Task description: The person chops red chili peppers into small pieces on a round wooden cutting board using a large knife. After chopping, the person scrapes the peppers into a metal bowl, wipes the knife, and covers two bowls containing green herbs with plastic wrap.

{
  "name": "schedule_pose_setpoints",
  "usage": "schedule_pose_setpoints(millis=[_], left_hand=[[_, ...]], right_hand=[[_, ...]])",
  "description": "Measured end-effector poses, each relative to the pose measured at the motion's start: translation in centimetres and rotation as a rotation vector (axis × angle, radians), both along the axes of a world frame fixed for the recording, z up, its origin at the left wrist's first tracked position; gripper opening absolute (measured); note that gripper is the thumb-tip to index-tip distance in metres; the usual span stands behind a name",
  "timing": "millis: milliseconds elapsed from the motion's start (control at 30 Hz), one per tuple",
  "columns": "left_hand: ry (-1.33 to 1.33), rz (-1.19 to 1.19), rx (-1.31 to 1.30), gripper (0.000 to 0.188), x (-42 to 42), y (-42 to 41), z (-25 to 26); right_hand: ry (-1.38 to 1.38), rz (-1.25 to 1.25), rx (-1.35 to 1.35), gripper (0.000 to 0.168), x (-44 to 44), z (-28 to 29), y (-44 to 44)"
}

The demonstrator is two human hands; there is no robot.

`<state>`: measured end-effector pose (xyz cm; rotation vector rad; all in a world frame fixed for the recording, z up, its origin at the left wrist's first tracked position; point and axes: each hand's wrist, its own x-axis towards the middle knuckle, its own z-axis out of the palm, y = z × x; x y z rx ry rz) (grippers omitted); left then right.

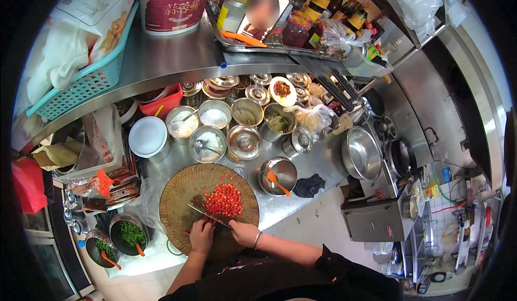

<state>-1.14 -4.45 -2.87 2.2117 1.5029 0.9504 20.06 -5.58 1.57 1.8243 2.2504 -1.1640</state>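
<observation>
A thick round wooden chopping block stands on the steel counter before me. My right hand grips the handle of a kitchen knife, whose blade shows almost edge-on and slants across the block. Close beside the blade, my left hand has its fingertips bent down on some red chillies, mostly hidden under the fingers. Beyond the knife lies a heap of chopped red chillies, with a few loose bits scattered at its far edge.
Right of the block are a steel bowl with an orange spoon and a black cloth. Two pots of chopped greens stand at the left. Several steel canisters line the back beneath a steel shelf. A large steel basin sits farther right.
</observation>
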Motion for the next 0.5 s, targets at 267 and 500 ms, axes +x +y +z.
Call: schedule_pose_setpoints(millis=[267, 500], left_hand=[[-0.053, 0.002, 0.029, 0.019, -0.1, -0.5, -0.5], [0.037, 0.012, 0.032, 0.025, 0.3, -0.2, -2.1]], right_hand=[[-0.024, 0.050, 0.136, 0.020, 0.1, -0.4, -1.1], [-0.271, 0.150, 0.029, 0.028, 0.0, -2.4, 0.3]])
